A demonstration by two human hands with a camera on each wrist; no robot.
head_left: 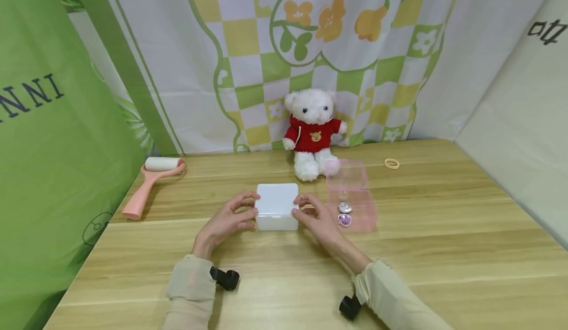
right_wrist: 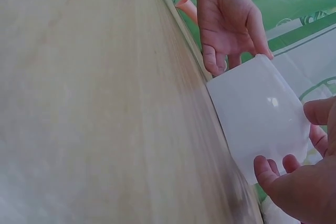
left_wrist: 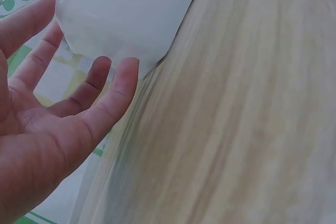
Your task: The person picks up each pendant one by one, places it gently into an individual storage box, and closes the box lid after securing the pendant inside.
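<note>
A small white lidded box [head_left: 277, 200] is in the middle of the table, its lid down. My left hand [head_left: 230, 217] holds its left side, thumb toward the front and fingers toward the back. On the opposite side my right hand [head_left: 320, 221] grips the box with thumb and fingers. The left wrist view has the left hand [left_wrist: 58, 114] with bent fingers against the end of the white box [left_wrist: 126, 14]. In the right wrist view both hands meet the box [right_wrist: 262, 114] at opposite ends. Whether its base touches the table is unclear.
Right of the box lies an open pink transparent case [head_left: 364, 209] with shiny ornaments [head_left: 344, 213] inside. Behind sits a white teddy bear [head_left: 313, 132] in a red hoodie. A pink-handled lint roller [head_left: 148, 187] is at left, and a yellowish ring [head_left: 392, 164] lies at back right.
</note>
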